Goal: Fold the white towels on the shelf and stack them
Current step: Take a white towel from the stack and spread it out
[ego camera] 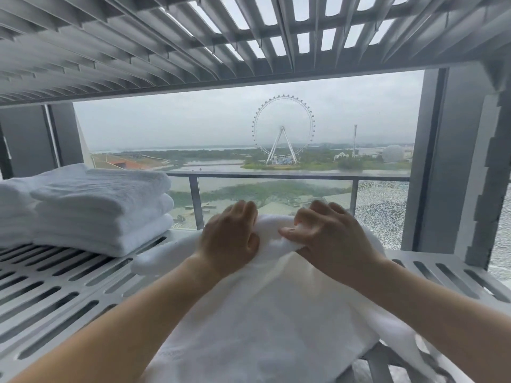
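- The white slatted metal shelf (69,294) is holding all the linen and is filling the lower half of the frame, its long slots running towards the back.
- A stack of folded white terry towels (102,211) is sitting on the shelf at the middle left, three rounded fold edges facing right. More folded white cloth is lying just behind it at the far left edge.
- A loose white terry towel (262,313) is lying spread over the shelf at lower centre. It is soft and rumpled, bunching up at its far end and draping over the near edge at lower right.
- The left hand (229,236) is resting on the loose towel's bunched far end, its fingers (243,208) curling down over the fabric and gripping it.
- The right hand (329,233) is lying just beside it, thumb (290,233) pinching a ridge of cloth while the bent fingers (326,210) are hooking over the far edge.
- A second ribbed grey slatted shelf (166,37) is spanning the top of the frame.
- A white Ferris wheel (282,128) is standing beyond the glass in the upper centre.
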